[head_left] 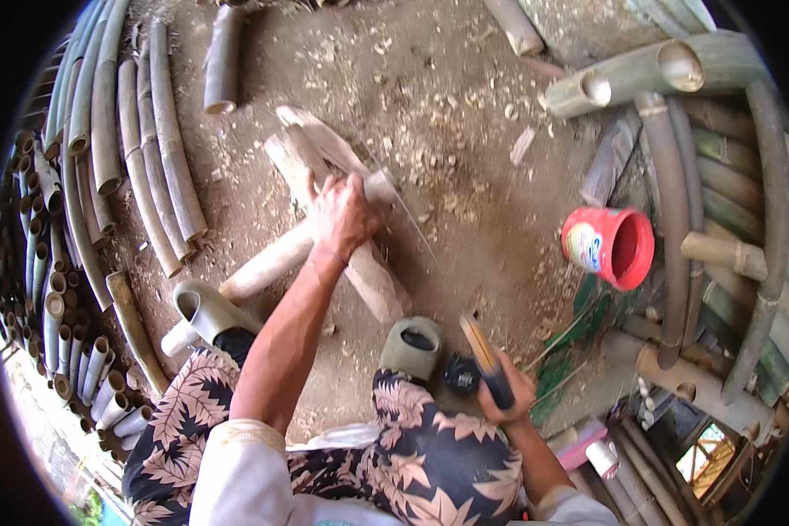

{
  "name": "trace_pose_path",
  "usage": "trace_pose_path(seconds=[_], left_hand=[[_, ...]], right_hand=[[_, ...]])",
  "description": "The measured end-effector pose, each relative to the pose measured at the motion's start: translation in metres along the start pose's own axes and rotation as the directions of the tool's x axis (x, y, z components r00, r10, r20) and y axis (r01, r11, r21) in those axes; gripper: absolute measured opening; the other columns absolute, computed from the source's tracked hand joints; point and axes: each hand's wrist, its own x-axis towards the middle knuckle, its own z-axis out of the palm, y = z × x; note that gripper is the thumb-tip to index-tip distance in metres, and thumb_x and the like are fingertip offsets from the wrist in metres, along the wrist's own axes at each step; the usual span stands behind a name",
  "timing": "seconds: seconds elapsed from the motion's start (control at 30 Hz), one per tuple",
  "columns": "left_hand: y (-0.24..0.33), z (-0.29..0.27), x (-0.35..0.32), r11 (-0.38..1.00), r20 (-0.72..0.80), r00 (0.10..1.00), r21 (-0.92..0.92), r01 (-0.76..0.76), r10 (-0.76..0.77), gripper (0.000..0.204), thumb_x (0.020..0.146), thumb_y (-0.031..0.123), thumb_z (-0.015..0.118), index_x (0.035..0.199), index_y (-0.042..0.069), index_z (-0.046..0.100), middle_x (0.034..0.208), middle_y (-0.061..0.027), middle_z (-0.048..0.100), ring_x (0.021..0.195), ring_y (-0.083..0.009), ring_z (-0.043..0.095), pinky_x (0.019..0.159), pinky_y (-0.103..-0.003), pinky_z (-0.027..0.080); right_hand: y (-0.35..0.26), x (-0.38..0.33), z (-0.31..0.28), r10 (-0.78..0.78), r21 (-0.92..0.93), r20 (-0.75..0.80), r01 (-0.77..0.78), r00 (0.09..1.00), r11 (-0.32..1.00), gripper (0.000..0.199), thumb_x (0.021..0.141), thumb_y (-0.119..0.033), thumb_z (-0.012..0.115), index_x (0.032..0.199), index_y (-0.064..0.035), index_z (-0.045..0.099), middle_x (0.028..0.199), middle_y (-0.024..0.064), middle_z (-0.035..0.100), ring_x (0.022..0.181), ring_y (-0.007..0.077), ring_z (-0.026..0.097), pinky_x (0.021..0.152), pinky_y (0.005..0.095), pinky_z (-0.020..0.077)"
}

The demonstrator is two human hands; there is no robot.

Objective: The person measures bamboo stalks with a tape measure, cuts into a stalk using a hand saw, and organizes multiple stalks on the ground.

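My left hand (346,213) is wrapped round a pale bamboo pole (272,260), close to its far end. The pole rests slantwise across a rough split log (379,282), with another wood piece (329,140) beside it. In my right hand (512,392), held near my right knee, is the tan and black handle of a handsaw (485,355). Its thin, blurred blade seems to run up past the pole's end, just right of my left hand; whether it touches the bamboo, I cannot tell. A small black round object (461,373) lies between my right sandal (412,346) and the handle.
Long bamboo poles (171,140) and stacked cut tubes (57,307) line the left side. On the right stand a red plastic tub (633,250), tipped on its side, and a bamboo frame (671,175). Wood chips (430,105) litter the dirt floor.
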Motion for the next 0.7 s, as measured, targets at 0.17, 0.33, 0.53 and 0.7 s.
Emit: trace_pose_path(seconds=[0.17,0.33,0.53,0.7], left_hand=[[0.008,-0.013,0.013,1.000,0.077,0.997,0.010,0.021,-0.022,0.053,0.061,0.033,0.079,0.106,0.008,0.064,0.098,-0.0112,0.072,0.117,-0.0275,0.060,0.118,-0.055,0.013],[0.002,-0.021,0.010,0.998,0.124,0.990,0.020,0.059,-0.061,0.051,0.062,0.031,0.077,0.106,0.009,0.065,0.098,-0.0105,0.072,0.117,-0.0273,0.059,0.118,-0.054,0.013],[0.013,-0.018,0.017,0.999,0.087,0.995,-0.015,0.049,-0.048,0.049,0.063,0.031,0.078,0.105,0.008,0.065,0.100,-0.0113,0.072,0.119,-0.0276,0.059,0.118,-0.055,0.013],[-0.003,-0.017,0.015,0.998,0.050,0.998,-0.053,0.034,-0.032,0.053,0.059,0.032,0.079,0.103,0.007,0.065,0.101,-0.0123,0.072,0.118,-0.0282,0.059,0.117,-0.055,0.015]], right_hand=[[0.004,0.100,0.063,-0.038,0.207,-0.121,0.063,0.992,0.976,0.059,0.075,0.003,0.065,0.134,0.0048,0.055,0.064,0.0117,0.056,0.051,0.0219,0.059,0.048,0.0343,0.0465],[-0.010,-0.077,-0.048,0.123,-0.077,0.093,-0.116,0.988,0.990,0.054,0.070,-0.006,0.060,0.121,0.0154,0.059,0.101,0.0267,0.072,0.065,0.0289,0.073,0.058,0.0335,0.0569],[0.020,0.085,0.060,-0.042,0.093,-0.083,0.050,0.996,0.994,0.058,0.074,0.001,0.068,0.130,0.0077,0.057,0.079,0.0158,0.068,0.058,0.0236,0.067,0.053,0.0333,0.0527],[0.005,0.036,0.020,-0.014,-0.063,-0.033,0.012,0.999,0.998,0.054,0.077,-0.002,0.066,0.129,0.0082,0.058,0.098,0.0209,0.072,0.069,0.0250,0.073,0.061,0.0316,0.0563]])
